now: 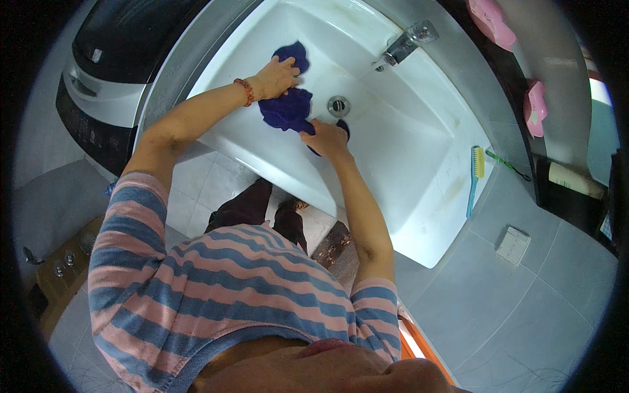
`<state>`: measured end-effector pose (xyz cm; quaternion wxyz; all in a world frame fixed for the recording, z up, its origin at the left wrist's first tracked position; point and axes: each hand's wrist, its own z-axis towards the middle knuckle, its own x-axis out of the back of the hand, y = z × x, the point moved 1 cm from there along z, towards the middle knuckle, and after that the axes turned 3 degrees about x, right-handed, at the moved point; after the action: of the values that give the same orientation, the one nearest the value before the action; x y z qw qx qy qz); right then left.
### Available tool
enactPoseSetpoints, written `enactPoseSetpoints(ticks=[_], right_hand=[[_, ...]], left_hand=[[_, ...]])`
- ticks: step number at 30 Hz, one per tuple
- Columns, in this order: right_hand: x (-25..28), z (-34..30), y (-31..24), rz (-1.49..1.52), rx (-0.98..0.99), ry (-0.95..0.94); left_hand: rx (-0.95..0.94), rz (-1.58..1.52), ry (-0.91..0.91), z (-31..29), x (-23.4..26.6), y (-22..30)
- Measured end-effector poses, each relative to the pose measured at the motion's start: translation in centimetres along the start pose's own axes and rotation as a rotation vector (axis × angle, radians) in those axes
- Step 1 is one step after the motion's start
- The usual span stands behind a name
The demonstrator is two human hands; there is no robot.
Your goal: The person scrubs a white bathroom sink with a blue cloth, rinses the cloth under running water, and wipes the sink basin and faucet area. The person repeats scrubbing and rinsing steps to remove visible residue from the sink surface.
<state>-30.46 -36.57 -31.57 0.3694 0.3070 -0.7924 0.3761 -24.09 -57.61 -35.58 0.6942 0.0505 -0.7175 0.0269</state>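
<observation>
A dark purple cloth point(287, 111) lies crumpled in the white sink point(400, 157), left of the round drain. My left hand point(276, 77), with a beaded bracelet at the wrist, lies across it with curled fingers gripping the fabric. Cloth shows on both the far and the near side of that hand. Closer to me, my right hand point(327, 139) is closed on the cloth's right end, and a dark bit of it shows past the fingers. Some fingertips of this hand are hidden.
A chrome tap point(409, 43) rises from the sink's far rim, above the metal drain point(338, 106). On the right rim rests a blue brush point(474, 180) with yellow bristles, beside a green toothbrush point(508, 165). A black and grey washing machine point(105, 85) stands at left.
</observation>
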Motion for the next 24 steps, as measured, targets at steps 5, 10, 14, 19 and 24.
enactPoseSetpoints(ticks=[5,10,14,19,24], right_hand=[[6.2,-2.6,9.1,0.452,-0.313,0.424],[5.4,-1.5,16.8,1.465,-0.447,0.674],[2.7,1.4,13.0,1.940,-0.274,0.714],[1.7,2.5,15.4,2.380,0.212,0.298],[1.5,5.9,13.4,2.462,0.493,0.172]], left_hand=[[0.067,-0.205,0.341,4.0,-0.5,-1.4],[0.253,-0.003,0.374,7.7,-0.9,1.0],[0.631,-0.444,0.186,11.8,-2.3,8.7],[0.224,-1.017,0.231,10.0,5.0,20.0],[0.377,-1.017,0.306,5.3,10.5,21.5]])
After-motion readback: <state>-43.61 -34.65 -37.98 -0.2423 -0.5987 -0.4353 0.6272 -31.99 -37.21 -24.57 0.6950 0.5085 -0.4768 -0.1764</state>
